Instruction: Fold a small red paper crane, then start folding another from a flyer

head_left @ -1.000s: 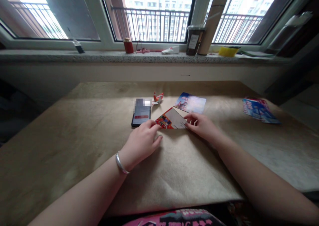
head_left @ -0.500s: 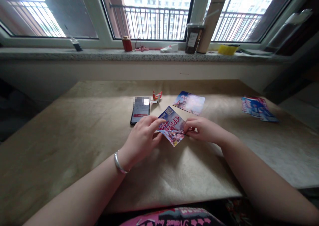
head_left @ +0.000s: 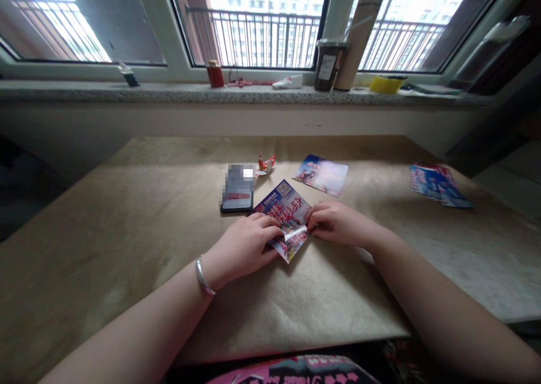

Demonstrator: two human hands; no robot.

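Between my hands lies a square of printed paper (head_left: 287, 206), turned corner-on, with a QR code at its far corner and a shiny crease across its near part. My left hand (head_left: 256, 237) is closed on the paper's left side, fingers on top and thumb at the near edge. The fingers of my right hand (head_left: 333, 223) pinch its right corner; the fingertips are partly hidden. Just past my left hand is a phone (head_left: 237, 189) with a blurred screen. Behind the phone stands a small folded red and white paper figure (head_left: 266, 164).
Another printed sheet (head_left: 323, 175) lies flat beyond my right hand. Several more printed sheets (head_left: 439, 185) are piled at the table's right. On the windowsill (head_left: 177, 93) stand a red jar (head_left: 215, 75), a dark container (head_left: 327, 67), a tall tube (head_left: 359, 40) and a yellow roll (head_left: 386, 84).
The printed paper has opened flatter and moved slightly nearer and left, showing more of its left side. My left hand has come down lower onto it; my right hand has shifted slightly left.
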